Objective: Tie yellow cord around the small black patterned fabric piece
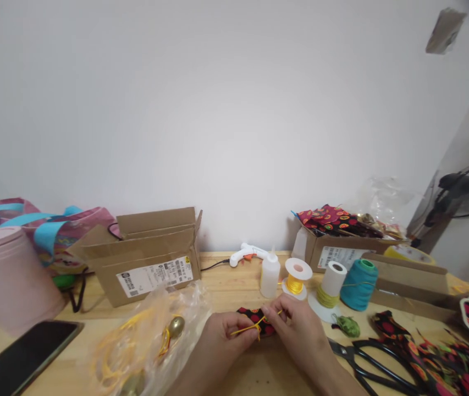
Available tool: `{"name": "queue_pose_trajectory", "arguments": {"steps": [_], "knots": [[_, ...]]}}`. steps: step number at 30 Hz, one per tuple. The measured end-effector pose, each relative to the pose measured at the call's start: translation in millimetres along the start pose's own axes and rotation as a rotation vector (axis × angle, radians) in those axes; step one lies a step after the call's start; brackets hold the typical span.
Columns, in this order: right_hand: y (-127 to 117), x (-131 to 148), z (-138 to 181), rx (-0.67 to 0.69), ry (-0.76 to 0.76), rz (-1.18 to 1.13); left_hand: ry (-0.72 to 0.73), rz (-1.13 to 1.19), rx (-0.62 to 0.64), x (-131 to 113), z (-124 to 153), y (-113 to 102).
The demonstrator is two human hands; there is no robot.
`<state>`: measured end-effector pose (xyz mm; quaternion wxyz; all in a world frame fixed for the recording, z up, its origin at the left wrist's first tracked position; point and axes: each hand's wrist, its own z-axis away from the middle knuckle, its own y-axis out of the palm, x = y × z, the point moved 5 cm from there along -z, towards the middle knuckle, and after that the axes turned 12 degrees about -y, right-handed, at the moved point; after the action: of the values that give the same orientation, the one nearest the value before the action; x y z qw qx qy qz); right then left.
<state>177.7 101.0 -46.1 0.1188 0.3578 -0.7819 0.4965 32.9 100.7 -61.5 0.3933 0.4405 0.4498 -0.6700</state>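
Note:
Low in the middle of the head view, my left hand (226, 342) pinches a thin yellow cord (244, 329) between thumb and fingers. My right hand (300, 330) is closed on another part of the same cord, close by. Between and just behind the fingertips lies a small piece of black fabric with red print (254, 314), partly hidden by both hands. A yellow loop of the cord crosses in front of it. Behind my right hand stand a spool of yellow cord (295, 286) and a white squeeze bottle (270, 276).
At left are a plastic bag with yellow cords and brass bells (147, 335), a phone (23, 357), a pink bin (11, 280) and an open cardboard box (152, 258). Scissors (376, 357), teal thread (358, 285) and printed fabric scraps (436, 363) lie right. A glue gun (248, 253) rests behind.

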Motion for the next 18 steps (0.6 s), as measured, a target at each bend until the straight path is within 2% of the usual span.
{"name": "queue_pose_trajectory", "arguments": {"steps": [2, 4, 7, 9, 11, 13, 15, 18], "knots": [[2.9, -2.0, 0.1, 0.018, 0.061, -0.164, 0.014, -0.060, -0.055, -1.8, 1.1, -2.8], [8.1, 0.6, 0.8, 0.085, 0.154, -0.461, 0.012, -0.126, -0.103, -3.0, 2.1, -5.1], [14.9, 11.1, 5.9, 0.190, 0.375, -0.909, -0.008, -0.161, -0.134, -3.2, 3.0, -6.4], [16.4, 16.6, 9.3, 0.190, 0.487, -1.052, -0.009, -0.163, -0.144, -3.8, 3.5, -6.5], [18.8, 20.1, 10.4, 0.197, 0.489, -1.070, -0.026, -0.147, -0.132, -3.7, 3.7, -5.5], [24.4, 22.9, 10.8, 0.273, 0.417, -0.998, -0.021, -0.119, -0.083, -3.9, 3.6, -2.8], [28.1, 23.9, 10.0, 0.319, 0.297, -0.836, 0.013, -0.088, -0.036, -4.6, 3.3, -0.3], [23.6, 26.0, 6.8, 0.265, 0.060, -0.492, 0.053, -0.059, -0.012, -4.3, 3.2, 0.3]]}}
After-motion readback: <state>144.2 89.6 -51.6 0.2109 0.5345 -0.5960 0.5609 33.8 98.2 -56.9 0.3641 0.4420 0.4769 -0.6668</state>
